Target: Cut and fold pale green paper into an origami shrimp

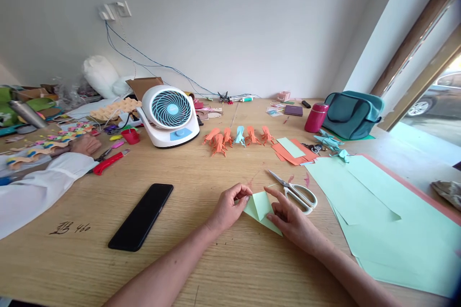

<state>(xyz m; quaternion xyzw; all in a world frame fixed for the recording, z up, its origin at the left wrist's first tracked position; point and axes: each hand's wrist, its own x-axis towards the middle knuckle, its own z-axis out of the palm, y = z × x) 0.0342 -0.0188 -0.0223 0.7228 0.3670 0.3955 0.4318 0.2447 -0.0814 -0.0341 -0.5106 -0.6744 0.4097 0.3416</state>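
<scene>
The wooden table [223,268] spreads under my arms. At three o'clock of my hands lie big sheets of light green paper [378,215], their edge near my right wrist. At eleven o'clock stands a white desk fan [169,115], with a row of orange and blue folded paper figures [239,136] at twelve. A black phone [141,216] lies at nine o'clock, well apart. White-handled scissors [297,191] sit at two o'clock, just beside my right fingers. Between my hands lies the small folded green paper [261,210]: my left hand [230,208] pinches its left corner, and my right hand [290,218] presses it flat, forefinger stretched along the fold.
</scene>
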